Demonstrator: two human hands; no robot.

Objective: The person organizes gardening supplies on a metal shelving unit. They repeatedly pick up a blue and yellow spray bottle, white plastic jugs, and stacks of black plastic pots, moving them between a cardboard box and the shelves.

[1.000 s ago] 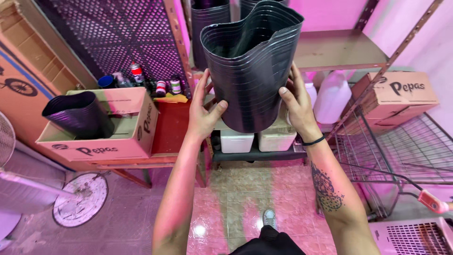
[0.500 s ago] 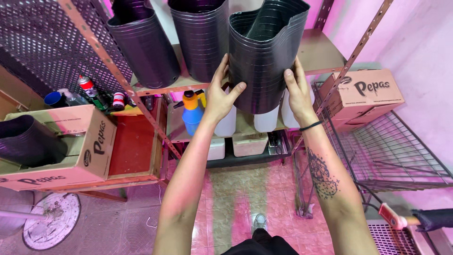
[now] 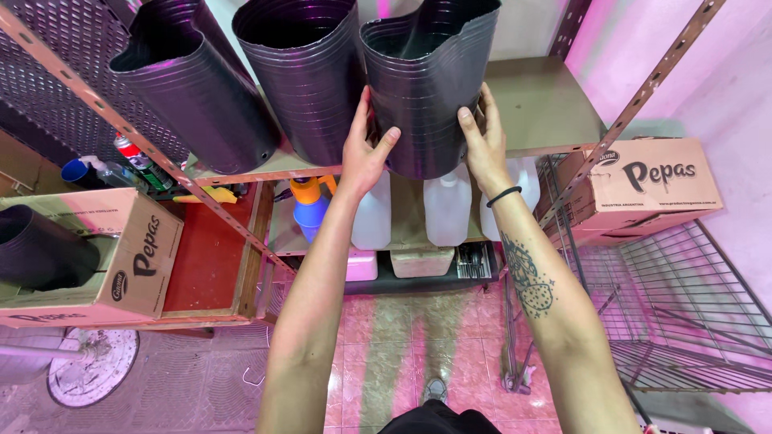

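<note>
My left-hand fingers (image 3: 378, 141) are spread and pressed against the left side of a stack of black plastic pots (image 3: 426, 80), thumb out front. My right-hand fingers (image 3: 474, 128) are wrapped on its right side, tips partly hidden behind the wall. Both hands grip the stack between them: left hand (image 3: 363, 153), right hand (image 3: 485, 145). The stack sits at the front edge of the metal shelf (image 3: 547, 104), tilted toward me, rim squashed wavy. Can't tell if its base is fully down on the shelf.

Just left of it, touching or nearly so, a second pot stack (image 3: 301, 72), also leaning out. Further left a third pot stack (image 3: 197, 96), tilted more, beside the slanted shelf post (image 3: 121, 128). My left hand sits in the narrow gap between the held stack and the second one.

A black band (image 3: 504, 195) is on my right wrist, a tattoo (image 3: 527, 277) on the forearm.

Below the shelf: white jugs (image 3: 446, 205) in a row, a blue and orange bottle (image 3: 308, 210) left of them, a pale tub (image 3: 424, 261) underneath. Left side, an open cardboard box (image 3: 121, 257) holding another black pot (image 3: 40, 253), on a red board (image 3: 211, 249). Spray cans (image 3: 133, 157) and a blue cup (image 3: 76, 173) behind the box. Right, a closed cardboard box (image 3: 651, 189) on a wire rack (image 3: 683, 313). Pink tiled floor (image 3: 386, 345) below, a round fan base (image 3: 92, 366) at the lower left.
</note>
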